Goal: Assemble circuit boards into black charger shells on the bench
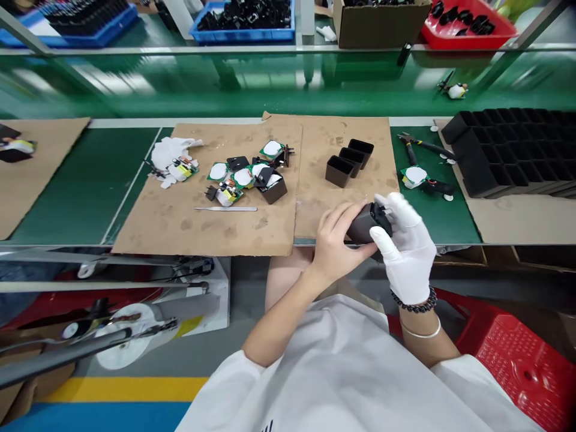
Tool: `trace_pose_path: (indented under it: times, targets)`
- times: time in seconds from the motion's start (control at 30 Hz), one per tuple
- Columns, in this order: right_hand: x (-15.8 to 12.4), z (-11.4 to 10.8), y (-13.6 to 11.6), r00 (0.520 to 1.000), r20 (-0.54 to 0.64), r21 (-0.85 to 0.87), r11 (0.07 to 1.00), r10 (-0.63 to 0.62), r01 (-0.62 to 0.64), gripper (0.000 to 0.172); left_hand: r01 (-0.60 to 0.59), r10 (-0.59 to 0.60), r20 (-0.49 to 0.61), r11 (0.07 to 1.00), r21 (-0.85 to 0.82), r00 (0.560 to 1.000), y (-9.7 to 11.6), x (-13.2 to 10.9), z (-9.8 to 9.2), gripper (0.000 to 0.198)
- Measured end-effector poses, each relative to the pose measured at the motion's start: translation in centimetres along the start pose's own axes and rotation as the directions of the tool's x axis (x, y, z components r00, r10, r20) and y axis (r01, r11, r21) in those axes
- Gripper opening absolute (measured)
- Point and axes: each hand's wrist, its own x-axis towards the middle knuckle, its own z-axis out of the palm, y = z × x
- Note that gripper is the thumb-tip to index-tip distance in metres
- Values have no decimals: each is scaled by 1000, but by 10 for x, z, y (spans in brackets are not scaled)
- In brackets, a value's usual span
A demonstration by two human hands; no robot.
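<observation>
My bare left hand (337, 240) is wrapped round a black plug adapter (363, 224), which lies tilted just over the table's front edge. At the adapter's right end, where metal prongs show, my white-gloved right hand (405, 246) grips it with thumb and fingers. Behind my hands, three open black housings (339, 171) stand in a slanting row on the cardboard. To their left lie several circuit boards (243, 177) with white round pads, beside a partly filled housing (272, 191). A pair of tweezers (225, 209) lies in front of the boards.
Side cutters (409, 147) and another circuit board (414, 176) lie right of the cardboard (310, 222). A stack of black housings (513, 153) stands at far right. A crumpled white glove (170, 155) is at left. Behind runs a green conveyor (270, 84); a red stool (522, 366) stands beside me.
</observation>
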Motion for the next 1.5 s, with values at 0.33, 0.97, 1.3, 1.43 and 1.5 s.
trace_pose_path:
  times: [0.33,0.97,1.3,1.43,1.5]
  targets:
    - [-3,1,-9,996,-58,103,993,71,-64,42,-6,5,-24,999,-32,1000,5,-3,2,47]
    - [14,17,22,998,55,-199,980,15,-4,28,192,-202,222,979,67,954,-31,-6,-7,58]
    - [20,14,21,984,46,-396,901,-174,177,32,269,-268,-27,961,56,963,-46,-15,-46,58]
    - [17,17,25,983,-12,-441,883,-185,161,34,262,-259,-43,963,65,965,-44,-17,-46,56]
    - [13,21,33,988,79,-432,889,-132,153,37,265,-263,-35,962,73,964,-44,-17,-45,54]
